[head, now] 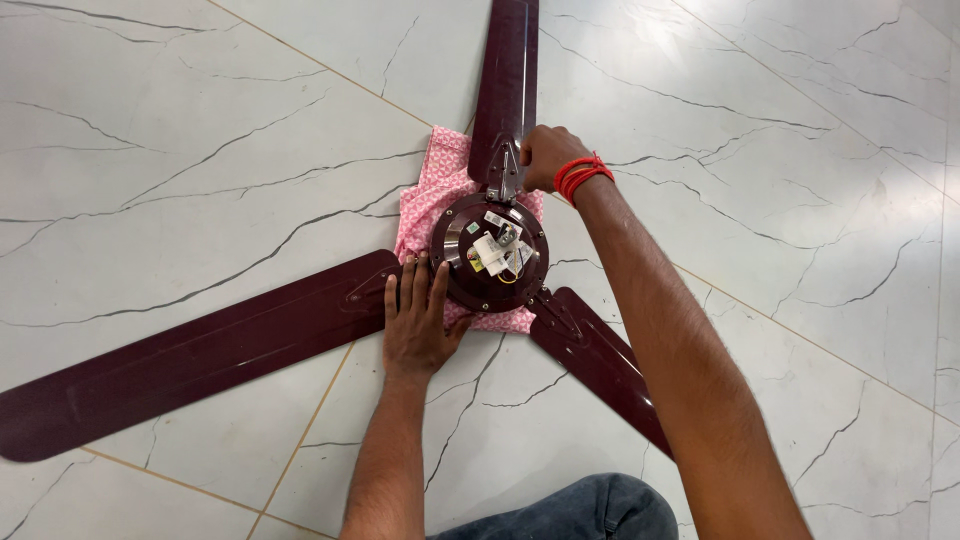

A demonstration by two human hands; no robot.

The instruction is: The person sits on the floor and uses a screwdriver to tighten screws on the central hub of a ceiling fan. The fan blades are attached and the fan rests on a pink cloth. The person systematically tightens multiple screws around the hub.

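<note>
A dark maroon ceiling fan lies upside down on the floor, its round motor housing [470,280] resting on a pink patterned cloth [428,195]. White wiring parts sit in the housing's middle. Three blades spread out: one to the left [180,360], one to the far side [508,70], one to the lower right [590,355]. My left hand [415,320] lies flat, fingers apart, against the housing's left edge where the left blade joins. My right hand [545,155], with red thread around its wrist, is closed at the metal bracket [508,175] of the far blade; what it grips is hidden.
The floor is pale marble-look tile [780,130] with dark veins and thin joint lines. My knee in blue jeans [570,515] shows at the bottom edge, close to the lower right blade.
</note>
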